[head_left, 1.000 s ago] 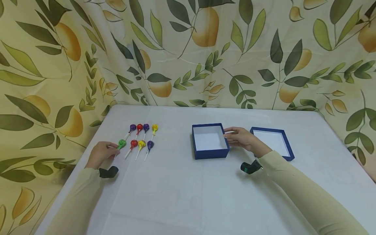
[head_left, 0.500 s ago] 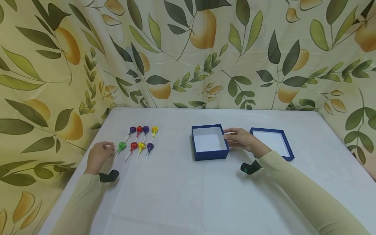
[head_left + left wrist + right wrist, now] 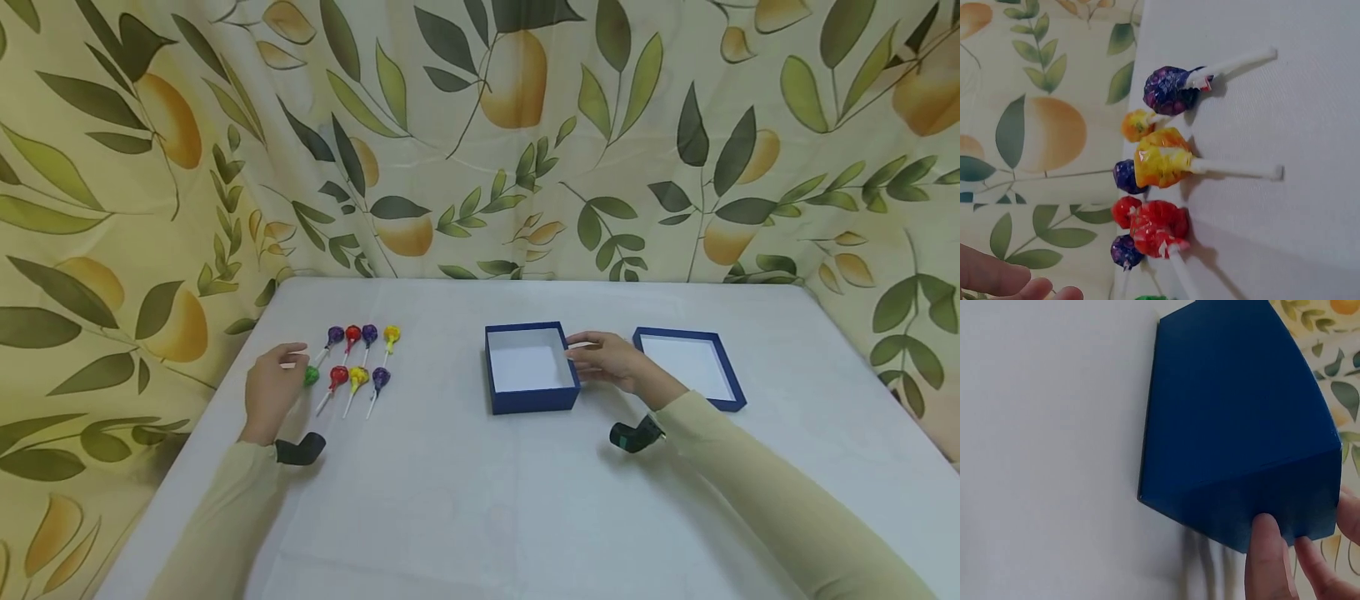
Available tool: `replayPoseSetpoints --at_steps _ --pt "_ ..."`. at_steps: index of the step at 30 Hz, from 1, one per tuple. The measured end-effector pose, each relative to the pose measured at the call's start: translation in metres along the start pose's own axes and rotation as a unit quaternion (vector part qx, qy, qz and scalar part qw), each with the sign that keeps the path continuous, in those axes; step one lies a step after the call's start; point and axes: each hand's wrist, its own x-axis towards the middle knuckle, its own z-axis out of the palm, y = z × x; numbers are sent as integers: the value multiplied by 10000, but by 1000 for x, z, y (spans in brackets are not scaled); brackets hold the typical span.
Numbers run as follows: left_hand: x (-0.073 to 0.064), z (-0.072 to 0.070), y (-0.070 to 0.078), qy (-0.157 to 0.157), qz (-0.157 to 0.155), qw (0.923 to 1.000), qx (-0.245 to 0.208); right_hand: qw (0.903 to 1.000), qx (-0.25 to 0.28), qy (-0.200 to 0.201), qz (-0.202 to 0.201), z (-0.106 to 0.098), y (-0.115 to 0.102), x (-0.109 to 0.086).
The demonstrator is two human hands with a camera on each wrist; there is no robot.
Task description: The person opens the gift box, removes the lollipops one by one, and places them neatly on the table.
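My left hand [image 3: 275, 392] is over the left end of the front row of lollipops, with nothing in its loosely bent fingers. It partly covers a green lollipop [image 3: 311, 376]. Beside that lie a red lollipop [image 3: 338, 377], a yellow lollipop [image 3: 359, 377] and a purple lollipop [image 3: 381, 378], sticks toward me. In the left wrist view, fingertips [image 3: 997, 275] show at the lower left, apart from the red lollipop [image 3: 1160, 228]. My right hand [image 3: 611, 363] touches the right wall of an open blue box [image 3: 534, 400] with a white inside; its fingertips [image 3: 1266, 528] rest against that wall.
A back row holds two purple lollipops [image 3: 335, 335], a red lollipop [image 3: 352, 334] and a yellow lollipop [image 3: 392, 335]. The blue-rimmed lid [image 3: 690, 367] lies inside up, right of the box. A fruit-patterned cloth [image 3: 465, 150] hangs behind the white table [image 3: 435, 500].
My left hand let go of the green lollipop, drew back to the left, then moved right and forward over it. My right hand stays at the box.
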Motion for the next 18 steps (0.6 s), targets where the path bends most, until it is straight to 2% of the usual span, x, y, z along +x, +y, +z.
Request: replayPoseSetpoints --at_steps 6,11,14,18 --pt "-1 6 6 -9 -12 9999 -139 9999 74 116 14 8 -2 -4" --pt "-3 15 18 -358 63 9990 -248 9998 140 128 11 10 -1 -8" --pt "-4 23 31 -581 482 9966 -334 9998 165 104 -19 8 1 -10" --pt "-6 31 57 -681 1476 9865 -208 9996 126 219 -88 3 3 -12"
